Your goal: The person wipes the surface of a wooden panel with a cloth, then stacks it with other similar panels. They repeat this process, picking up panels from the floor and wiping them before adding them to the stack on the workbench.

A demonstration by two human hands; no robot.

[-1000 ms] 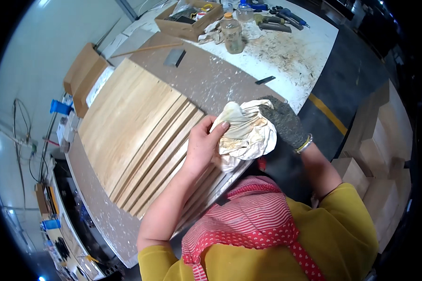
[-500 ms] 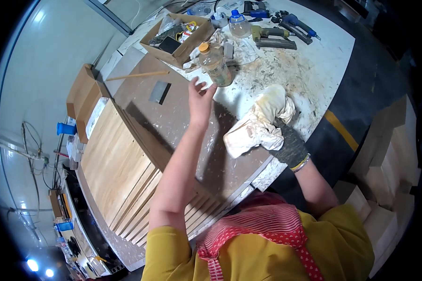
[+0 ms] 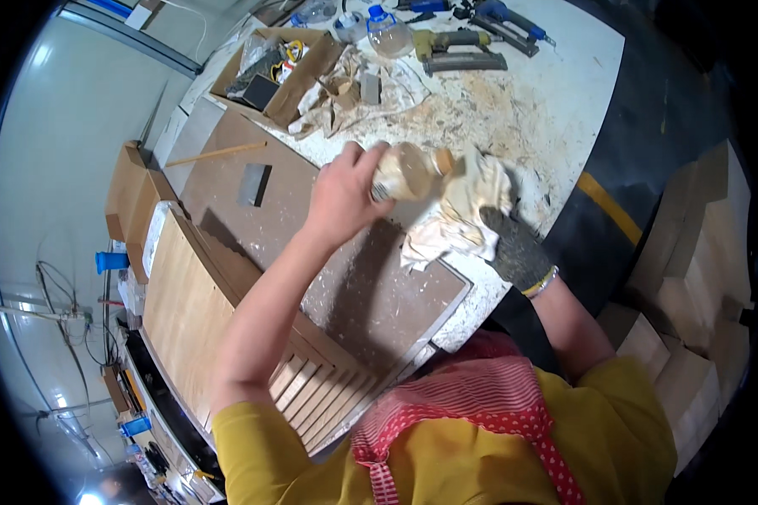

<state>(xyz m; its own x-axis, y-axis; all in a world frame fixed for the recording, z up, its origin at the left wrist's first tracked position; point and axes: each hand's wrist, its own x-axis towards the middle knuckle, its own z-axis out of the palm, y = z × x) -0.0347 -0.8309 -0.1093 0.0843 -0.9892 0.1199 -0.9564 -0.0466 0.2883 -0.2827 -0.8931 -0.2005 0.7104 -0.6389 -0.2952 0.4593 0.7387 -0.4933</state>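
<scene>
two hands grasping: left hand (image 3: 345, 192) a bottle (image 3: 403, 172), axis sideways, cap (image 3: 443, 162) rightward; right hand (image 3: 520, 252) a cloth (image 3: 467, 215).

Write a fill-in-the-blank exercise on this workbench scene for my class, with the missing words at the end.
1. The cap of the tilted bottle in the left hand is ____ in colour.
2. A dark glove covers the person's ____ hand.
3. The gloved hand holds a stained ____ cloth.
4. The lid of the plump clear bottle beside the olive-handled tool is ____ in colour.

Missing words: orange; right; white; blue.
</scene>
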